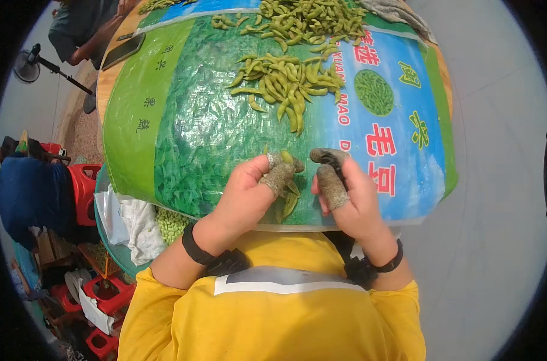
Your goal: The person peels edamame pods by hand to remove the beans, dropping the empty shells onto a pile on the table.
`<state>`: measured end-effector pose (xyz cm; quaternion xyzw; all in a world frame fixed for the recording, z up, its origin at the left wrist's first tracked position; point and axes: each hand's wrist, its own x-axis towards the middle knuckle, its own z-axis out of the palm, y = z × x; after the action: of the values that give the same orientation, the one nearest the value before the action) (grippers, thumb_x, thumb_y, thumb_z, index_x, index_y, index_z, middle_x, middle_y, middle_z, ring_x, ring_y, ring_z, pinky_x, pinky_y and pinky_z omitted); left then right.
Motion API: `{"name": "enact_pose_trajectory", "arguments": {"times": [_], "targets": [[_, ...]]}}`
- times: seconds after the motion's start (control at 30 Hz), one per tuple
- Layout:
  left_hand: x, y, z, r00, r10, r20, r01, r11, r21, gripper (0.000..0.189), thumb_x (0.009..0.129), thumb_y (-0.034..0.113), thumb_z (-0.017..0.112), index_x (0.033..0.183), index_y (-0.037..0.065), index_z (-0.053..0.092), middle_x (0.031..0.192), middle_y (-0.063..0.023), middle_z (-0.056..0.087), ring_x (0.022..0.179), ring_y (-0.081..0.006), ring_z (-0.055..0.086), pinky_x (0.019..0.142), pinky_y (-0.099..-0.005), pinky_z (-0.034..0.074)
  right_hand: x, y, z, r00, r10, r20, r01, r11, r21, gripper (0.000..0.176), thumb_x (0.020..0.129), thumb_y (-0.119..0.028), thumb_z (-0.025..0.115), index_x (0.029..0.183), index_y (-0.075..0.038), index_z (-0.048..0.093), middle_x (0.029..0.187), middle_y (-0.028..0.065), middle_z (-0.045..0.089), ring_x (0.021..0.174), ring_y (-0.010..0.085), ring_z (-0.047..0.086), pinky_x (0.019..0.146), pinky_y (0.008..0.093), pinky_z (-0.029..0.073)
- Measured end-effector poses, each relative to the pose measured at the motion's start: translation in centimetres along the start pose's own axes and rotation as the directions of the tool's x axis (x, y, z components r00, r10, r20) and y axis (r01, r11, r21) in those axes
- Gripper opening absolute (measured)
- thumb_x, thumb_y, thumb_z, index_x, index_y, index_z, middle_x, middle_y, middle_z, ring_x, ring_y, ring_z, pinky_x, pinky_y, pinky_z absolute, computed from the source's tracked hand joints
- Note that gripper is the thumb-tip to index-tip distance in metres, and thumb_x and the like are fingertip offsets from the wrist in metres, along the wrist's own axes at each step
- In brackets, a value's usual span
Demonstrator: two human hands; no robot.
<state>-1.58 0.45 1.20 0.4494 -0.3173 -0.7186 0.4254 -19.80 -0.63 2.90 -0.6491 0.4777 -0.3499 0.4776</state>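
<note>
Several green bean pods are in my left hand (255,183), whose thumb and fingers, with grey-brown coverings on the tips, close round them; pods (290,201) hang below the fingers. Just to its right, my right hand (345,189) is held with thumb and forefinger curled close together, also in grey-brown coverings; whether a small thing is between them I cannot make out. Both hands are over the near edge of a green and blue printed sheet (207,120). Beyond them lies a small pile of pods (282,81), with a larger pile (315,21) behind it.
A phone (123,52) lies at the table's left edge. At the lower left, a teal basin (124,260) holds shelled beans (172,224) and a white cloth (142,228). Red stools (108,293) and a seated person (35,195) are farther left. Another person (80,30) stands at the back left.
</note>
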Motion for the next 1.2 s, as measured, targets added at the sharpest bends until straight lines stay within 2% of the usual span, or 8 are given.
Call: {"name": "enact_pose_trajectory", "arguments": {"times": [0.2, 0.57, 0.63, 0.7, 0.77, 0.9, 0.97, 1.2], "targets": [[0.0, -2.0, -0.5, 0.974, 0.215, 0.065, -0.225, 0.939, 0.260, 0.026, 0.083, 0.000, 0.047, 0.107, 0.000, 0.058, 0.085, -0.0011, 0.061, 0.075, -0.0098, 0.054, 0.068, -0.0253, 0.046, -0.6, 0.0, 0.5, 0.986, 0.057, 0.155, -0.041, 0.994, -0.105, 0.034, 0.086, -0.010, 0.053, 0.118, -0.001, 0.048, 0.092, 0.0225, 0.062, 0.088, 0.0414, 0.060, 0.071, 0.0392, 0.050], [-0.6, -1.8, -0.8, 0.809, 0.542, 0.226, -0.428, 0.279, 0.860, 0.017, 0.087, 0.006, 0.050, 0.100, -0.001, 0.058, 0.078, -0.0003, 0.060, 0.069, -0.0138, 0.056, 0.063, -0.0296, 0.047, -0.1, 0.4, 1.7, 0.962, 0.168, 0.215, -0.198, 0.972, 0.128, 0.035, 0.088, -0.009, 0.051, 0.123, -0.007, 0.048, 0.086, 0.0117, 0.062, 0.067, 0.0239, 0.061, 0.061, 0.0306, 0.048], [-0.9, -1.1, -0.1, 0.877, 0.458, 0.142, -0.413, 0.572, 0.709, 0.015, 0.088, 0.008, 0.052, 0.099, -0.001, 0.058, 0.076, 0.0006, 0.058, 0.067, -0.0149, 0.056, 0.062, -0.0301, 0.047, 0.2, 0.8, 1.3, 0.931, 0.244, 0.272, -0.323, 0.899, 0.297, 0.034, 0.090, -0.010, 0.050, 0.124, -0.008, 0.048, 0.081, 0.0056, 0.061, 0.061, 0.0157, 0.057, 0.058, 0.0269, 0.046], [-0.8, -1.0, -0.4, 0.934, 0.346, 0.092, -0.346, 0.802, 0.488, 0.014, 0.088, 0.010, 0.055, 0.098, 0.000, 0.059, 0.074, 0.0015, 0.057, 0.065, -0.0159, 0.055, 0.061, -0.0306, 0.047, 0.2, 2.0, 0.1, 0.759, 0.166, 0.629, -0.648, 0.281, 0.708, 0.034, 0.092, -0.009, 0.048, 0.126, -0.009, 0.048, 0.078, -0.0020, 0.055, 0.061, 0.0050, 0.048, 0.056, 0.0210, 0.042], [-0.8, -1.6, -1.9, 0.981, -0.066, 0.182, 0.097, 0.981, -0.168, 0.020, 0.090, 0.011, 0.054, 0.105, 0.000, 0.057, 0.069, 0.0042, 0.057, 0.062, -0.0088, 0.051, 0.056, -0.0282, 0.044, 0.0, 2.4, 0.0, 0.765, 0.155, 0.625, -0.638, 0.318, 0.701, 0.035, 0.091, -0.007, 0.049, 0.126, -0.009, 0.048, 0.079, -0.0009, 0.057, 0.063, 0.0048, 0.049, 0.057, 0.0208, 0.043], [-0.5, -1.0, -0.9, 0.987, -0.074, 0.142, 0.083, 0.995, -0.057, 0.020, 0.089, 0.014, 0.056, 0.105, 0.003, 0.059, 0.073, 0.0041, 0.058, 0.062, -0.0057, 0.050, 0.055, -0.0231, 0.042, -0.9, -0.9, 1.4, 0.920, 0.239, 0.311, -0.347, 0.867, 0.358, 0.037, 0.089, -0.002, 0.049, 0.125, -0.008, 0.050, 0.084, 0.0009, 0.059, 0.067, 0.0037, 0.050, 0.060, 0.0195, 0.043], [-0.2, -1.3, -0.3, 0.945, 0.311, 0.097, -0.325, 0.876, 0.357, 0.020, 0.090, 0.018, 0.056, 0.104, 0.006, 0.061, 0.072, 0.0029, 0.057, 0.060, -0.0020, 0.046, 0.052, -0.0175, 0.036, -1.0, -0.9, 1.5, 0.946, 0.183, 0.266, -0.256, 0.928, 0.271, 0.037, 0.089, -0.002, 0.049, 0.125, -0.008, 0.051, 0.085, 0.0008, 0.059, 0.067, 0.0036, 0.050, 0.060, 0.0194, 0.043], [-0.3, -1.2, -1.0, 0.996, 0.043, 0.079, -0.052, 0.992, 0.118, 0.014, 0.091, 0.017, 0.053, 0.094, 0.006, 0.060, 0.068, 0.0028, 0.054, 0.056, -0.0015, 0.042, 0.047, -0.0162, 0.030, -0.3, -0.5, 1.7, 0.958, 0.177, 0.225, -0.248, 0.906, 0.343, 0.036, 0.090, -0.003, 0.047, 0.125, -0.006, 0.049, 0.071, -0.0010, 0.053, 0.051, 0.0021, 0.043, 0.044, 0.0173, 0.033]]}}
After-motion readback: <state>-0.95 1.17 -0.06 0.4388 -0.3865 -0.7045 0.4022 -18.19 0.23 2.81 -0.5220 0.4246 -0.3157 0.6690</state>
